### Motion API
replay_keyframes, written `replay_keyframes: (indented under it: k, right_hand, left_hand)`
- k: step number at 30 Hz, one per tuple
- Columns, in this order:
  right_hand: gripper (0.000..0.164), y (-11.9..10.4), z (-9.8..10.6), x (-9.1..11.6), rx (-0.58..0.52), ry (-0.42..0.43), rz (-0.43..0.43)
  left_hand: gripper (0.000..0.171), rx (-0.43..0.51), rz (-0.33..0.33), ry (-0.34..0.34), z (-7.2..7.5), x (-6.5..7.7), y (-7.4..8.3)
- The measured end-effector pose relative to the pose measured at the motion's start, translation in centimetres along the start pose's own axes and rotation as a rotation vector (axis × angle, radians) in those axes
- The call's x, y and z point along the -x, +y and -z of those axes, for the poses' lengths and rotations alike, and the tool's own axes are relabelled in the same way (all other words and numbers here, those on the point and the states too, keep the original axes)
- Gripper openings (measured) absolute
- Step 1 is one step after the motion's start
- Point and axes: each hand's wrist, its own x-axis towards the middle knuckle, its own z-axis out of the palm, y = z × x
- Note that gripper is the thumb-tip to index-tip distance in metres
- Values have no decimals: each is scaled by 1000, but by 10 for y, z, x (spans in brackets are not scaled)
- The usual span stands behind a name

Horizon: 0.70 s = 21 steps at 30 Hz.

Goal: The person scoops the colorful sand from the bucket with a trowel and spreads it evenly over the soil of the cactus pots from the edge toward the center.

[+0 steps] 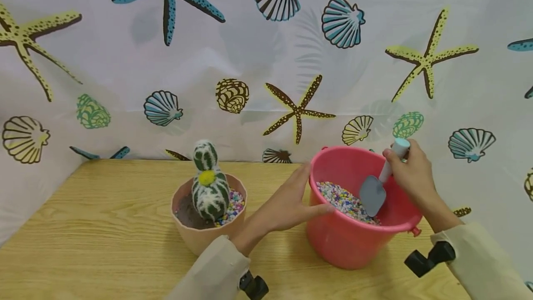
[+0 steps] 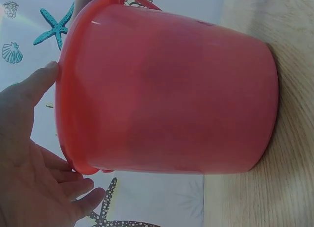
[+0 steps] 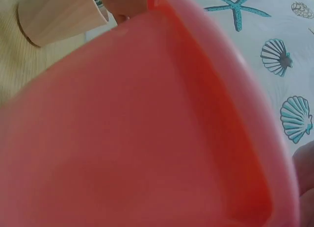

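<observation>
In the head view, my right hand (image 1: 412,170) grips the pale handle of a small trowel (image 1: 372,196), fingers wrapped near its light blue end. The trowel's grey blade points down into a pink bucket (image 1: 350,244), over the multicoloured pebbles (image 1: 343,200) inside. My left hand (image 1: 287,200) rests against the bucket's left rim, thumb and fingers spread apart. In the left wrist view, the thumb of that hand (image 2: 24,148) lies straight to the rim. The bucket's outer wall (image 3: 108,114) fills most of the right wrist view and hides the trowel.
Left of the bucket, a peach pot (image 1: 191,237) stands on the wooden table (image 1: 83,226). It holds a cactus-like plant (image 1: 210,196) with a yellow flower, dark soil on one side and coloured pebbles on the other. A curtain (image 1: 233,54) with starfish and shells hangs behind.
</observation>
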Motion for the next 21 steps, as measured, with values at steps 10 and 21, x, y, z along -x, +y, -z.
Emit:
replay_keyframes:
  k: [10,21]
  right_hand:
    - [37,5,-7,-7,-53,6,-13]
    - [40,2,-16,-13,-321,-102,-82]
  left_hand:
    - [108,-45,80,-23,-1,1,11]
    - [110,-39,76,0,-6,1,10]
